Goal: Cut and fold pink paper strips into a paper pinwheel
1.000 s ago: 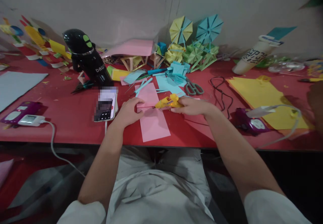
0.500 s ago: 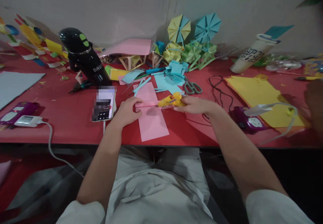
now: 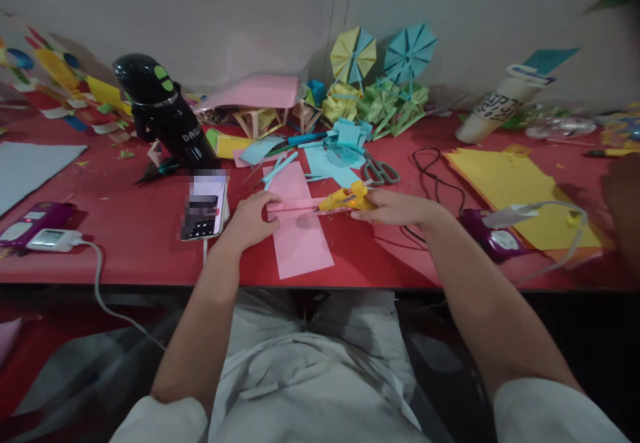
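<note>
My left hand (image 3: 256, 219) pinches the left end of a folded pink paper strip (image 3: 295, 208) between thumb and fingers. The strip lies crosswise over a pink paper sheet (image 3: 303, 250) on the table. In my right hand (image 3: 395, 207) is a small yellow glue gun (image 3: 347, 196), its tip pointing left, just over the strip. My right palm and fingers hide the back of the glue gun. Grey-handled scissors (image 3: 381, 171) lie behind my right hand, beside blue paper pieces (image 3: 345, 163).
A phone (image 3: 207, 206) stands left of my left hand, near a black bottle (image 3: 167, 116). Yellow paper sheets (image 3: 500, 176) and a purple power socket (image 3: 493, 236) lie to the right, with a black cord (image 3: 435, 176). Folded paper umbrellas (image 3: 410, 53) stand at the back.
My right hand has moved the glue gun slightly right along the pink strip. My left hand keeps its hold on the strip's left end.
</note>
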Available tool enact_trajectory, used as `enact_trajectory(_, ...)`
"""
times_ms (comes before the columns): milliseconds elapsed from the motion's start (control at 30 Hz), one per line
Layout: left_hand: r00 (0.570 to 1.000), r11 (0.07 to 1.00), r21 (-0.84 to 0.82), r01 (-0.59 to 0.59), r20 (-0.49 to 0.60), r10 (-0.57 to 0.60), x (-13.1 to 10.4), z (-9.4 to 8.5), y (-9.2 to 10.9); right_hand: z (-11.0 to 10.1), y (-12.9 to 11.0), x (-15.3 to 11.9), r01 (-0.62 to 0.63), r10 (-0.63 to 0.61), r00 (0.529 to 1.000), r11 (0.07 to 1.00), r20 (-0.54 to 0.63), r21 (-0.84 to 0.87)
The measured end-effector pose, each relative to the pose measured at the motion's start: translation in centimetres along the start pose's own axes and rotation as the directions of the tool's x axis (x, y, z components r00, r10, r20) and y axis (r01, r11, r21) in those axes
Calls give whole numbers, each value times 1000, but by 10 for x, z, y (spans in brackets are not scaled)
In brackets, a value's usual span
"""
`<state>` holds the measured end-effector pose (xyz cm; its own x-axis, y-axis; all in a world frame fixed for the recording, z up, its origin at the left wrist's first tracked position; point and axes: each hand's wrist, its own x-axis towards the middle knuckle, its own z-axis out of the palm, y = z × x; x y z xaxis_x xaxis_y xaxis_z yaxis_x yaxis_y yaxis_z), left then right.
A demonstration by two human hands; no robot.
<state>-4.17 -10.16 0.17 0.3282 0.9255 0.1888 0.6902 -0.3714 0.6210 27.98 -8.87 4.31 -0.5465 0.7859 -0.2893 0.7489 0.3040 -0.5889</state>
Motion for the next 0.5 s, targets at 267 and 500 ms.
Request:
enact_trajectory(267, 1000, 1000, 11, 3, 2, -3, 0, 0, 0, -8, -1, -9, -44, 42, 999, 997, 25, 66)
enact_trajectory(500, 1000, 1000, 14, 5, 9, -5, 0, -1, 2, -15, 11, -20, -64, 65, 998, 998, -19, 21)
